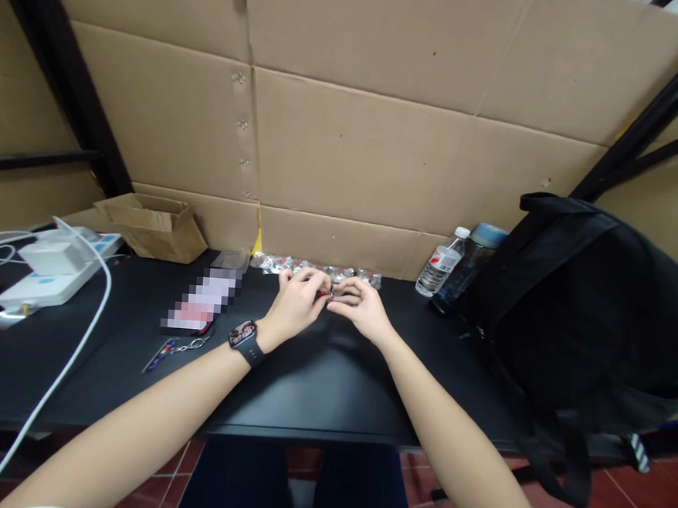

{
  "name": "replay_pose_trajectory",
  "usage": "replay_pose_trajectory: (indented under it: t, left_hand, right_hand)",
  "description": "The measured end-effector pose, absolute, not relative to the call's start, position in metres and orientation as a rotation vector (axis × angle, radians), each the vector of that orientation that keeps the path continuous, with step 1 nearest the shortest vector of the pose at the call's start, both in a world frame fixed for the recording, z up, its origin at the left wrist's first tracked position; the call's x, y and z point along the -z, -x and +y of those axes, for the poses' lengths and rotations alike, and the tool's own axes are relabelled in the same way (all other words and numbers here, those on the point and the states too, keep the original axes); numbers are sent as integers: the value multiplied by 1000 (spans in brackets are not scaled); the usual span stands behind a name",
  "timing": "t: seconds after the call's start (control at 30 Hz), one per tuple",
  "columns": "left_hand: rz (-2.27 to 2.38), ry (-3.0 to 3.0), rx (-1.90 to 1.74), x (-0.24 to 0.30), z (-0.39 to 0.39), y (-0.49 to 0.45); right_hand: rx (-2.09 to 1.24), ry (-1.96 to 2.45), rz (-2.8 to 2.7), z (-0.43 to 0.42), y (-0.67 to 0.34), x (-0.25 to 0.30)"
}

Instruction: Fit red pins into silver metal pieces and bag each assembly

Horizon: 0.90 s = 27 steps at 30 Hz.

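Note:
My left hand (294,305) and my right hand (364,306) meet above the middle of the black table, fingertips pinched together on a small red piece with a thin metal ring (331,294). Fingers cover most of this piece, so its exact kind is unclear. Just behind my hands, several small clear packets (341,273) with shiny contents lie in a row along the cardboard wall. Left of my watch-wearing wrist lies a keychain (190,345) with a metal chain and a colourful strip, beside a pixelated flat item (205,299).
A brown paper box (158,230) and a white power strip (52,280) with cables stand at the left. To the right are a water bottle (441,265), a dark bottle with a blue lid (471,267) and a large black backpack (590,318). Cardboard (352,146) closes off the back.

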<state>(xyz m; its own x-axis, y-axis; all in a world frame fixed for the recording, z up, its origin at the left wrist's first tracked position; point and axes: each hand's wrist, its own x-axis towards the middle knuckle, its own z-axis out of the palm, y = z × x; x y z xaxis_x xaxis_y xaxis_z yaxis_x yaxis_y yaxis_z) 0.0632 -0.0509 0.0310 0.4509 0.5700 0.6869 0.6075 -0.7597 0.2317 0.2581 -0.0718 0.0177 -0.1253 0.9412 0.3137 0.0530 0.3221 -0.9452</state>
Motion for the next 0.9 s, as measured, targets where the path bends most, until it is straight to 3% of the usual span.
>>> replay_pose_trajectory:
  t: [0.2,0.5,0.9]
  left_hand:
    - [-1086,2643,1236,-32,-51,-63]
    - [-1056,2645,1206,-30,-50,-63]
    - [-1037,2862,1349,-32,-54,-63]
  right_hand:
    - [-1001,975,-1569,-65,-268,-18]
    - [-643,1021,-1822,-61,-271,-16]
    - [-532,1097,-1911,-65,-272,-23]
